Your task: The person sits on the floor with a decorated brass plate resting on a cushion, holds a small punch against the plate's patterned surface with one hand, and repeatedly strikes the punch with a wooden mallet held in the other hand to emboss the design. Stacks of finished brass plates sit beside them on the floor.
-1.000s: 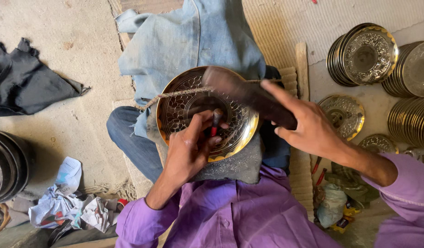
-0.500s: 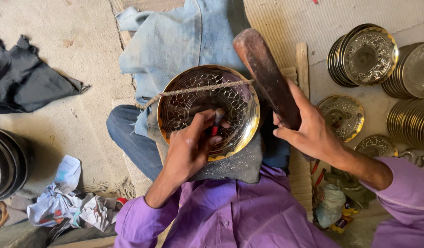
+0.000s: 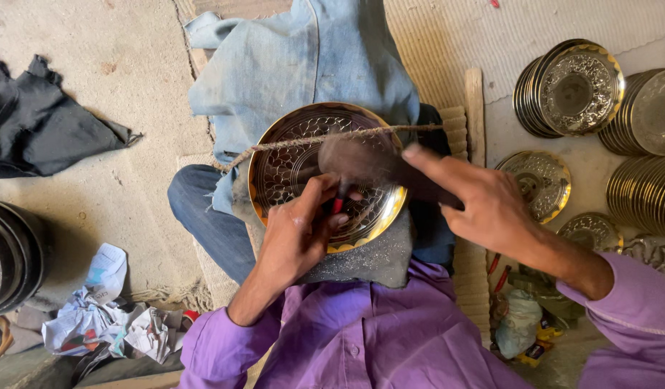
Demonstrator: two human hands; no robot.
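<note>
I am counting one engraved brass plate (image 3: pixel 303 169) lying on my lap under a taut string (image 3: pixel 311 139), three stacks of finished plates (image 3: pixel 566 86) and two loose ones at my right. My left hand (image 3: pixel 296 234) is pinching a red-handled punch (image 3: pixel 338 205) against the plate. My right hand (image 3: pixel 491 205) is gripping a wooden mallet (image 3: pixel 361 162) just above it.
</note>
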